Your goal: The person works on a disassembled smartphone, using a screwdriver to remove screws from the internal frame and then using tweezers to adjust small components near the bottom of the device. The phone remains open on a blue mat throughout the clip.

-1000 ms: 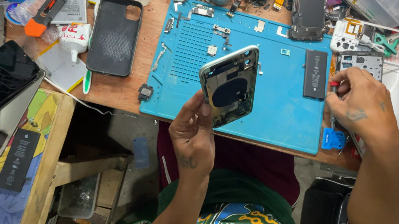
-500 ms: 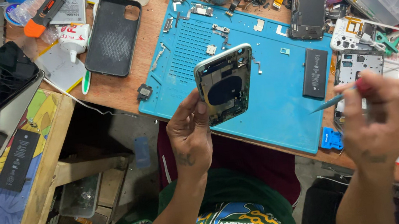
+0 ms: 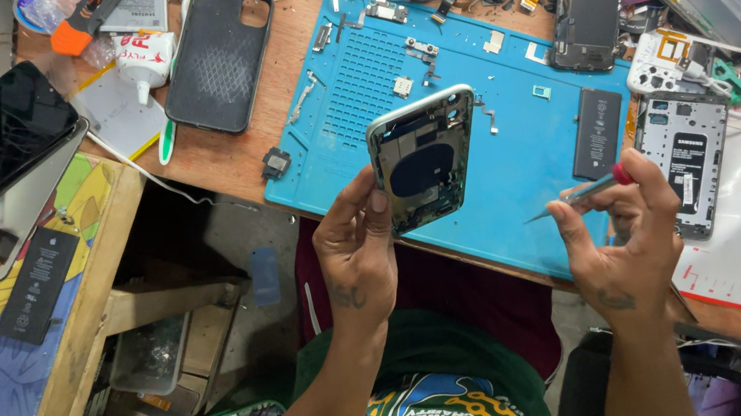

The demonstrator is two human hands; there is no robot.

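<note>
- Left hand (image 3: 357,259) grasps a phone shell (image 3: 424,160), its grip closed on the lower edge; the shell stands tilted over the near edge of the blue mat (image 3: 507,174), open side up.
- Right hand (image 3: 621,237) is clenched on a screwdriver (image 3: 579,193), tip pointing left toward the shell, apart from it.
- A battery (image 3: 597,131) lies on the mat's right edge.
- A black case (image 3: 220,54) lies left of the mat, on the table (image 3: 224,153).
</note>
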